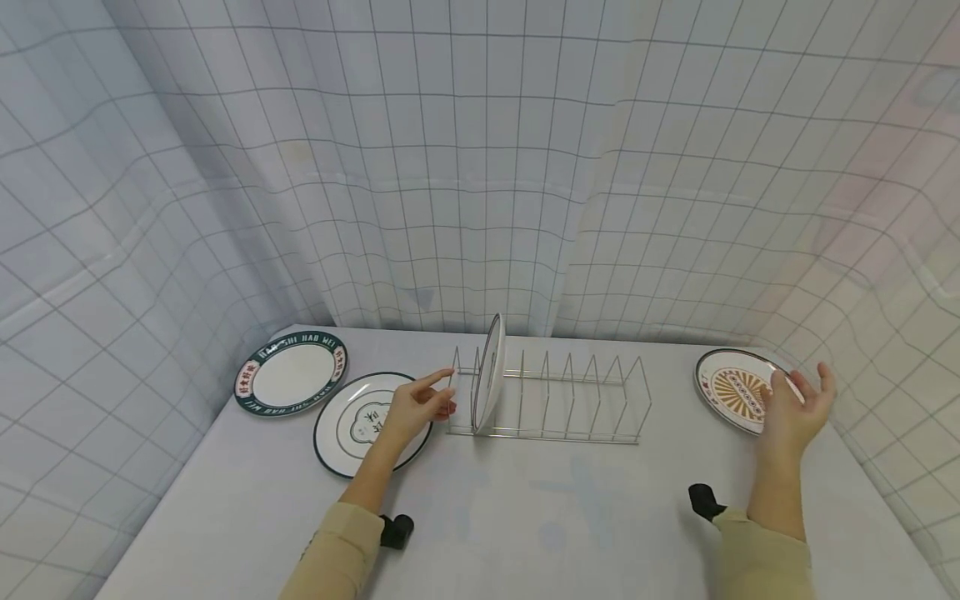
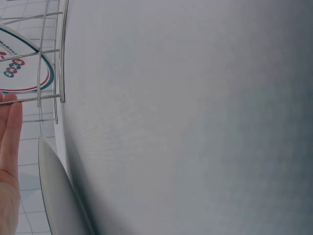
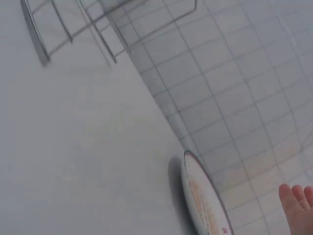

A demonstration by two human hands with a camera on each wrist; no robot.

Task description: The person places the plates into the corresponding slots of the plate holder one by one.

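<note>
1. Left hand (image 1: 415,408): left of centre in the head view, at the left end of a silver metal wire rack (image 1: 562,438). Thumb and fingers are parted, holding nothing. In the left wrist view the fingers appear straight along the left edge, by a rack wire; contact cannot be told.
2. Right hand (image 1: 795,417): right side of the head view, over the right edge of a round white plate with an orange sunburst (image 1: 735,390) and a dark rim. Fingers are spread and slightly bent, holding nothing. The right wrist view shows the hand at lower right, apart from this plate.
3. Wire rack: centre of the head view, its row of upright dividers running left to right.
4. One white plate on edge (image 1: 491,379) stands in the rack near its left end. In the left wrist view, upper left, its face shows a teal rim, a red line and red and teal dots behind the wires.
5. Round white plate with a thin dark rim and a black central motif (image 1: 367,425): flat, left of the rack, partly behind the left hand and forearm.
6. Round plate with a broad green lettered border (image 1: 292,375): farther left and back, just beside the previous one.
7. Surroundings: white table (image 1: 555,517); pale grid-lined sheet (image 1: 487,200) behind; beige sleeves (image 1: 337,542) on both arms.
</note>
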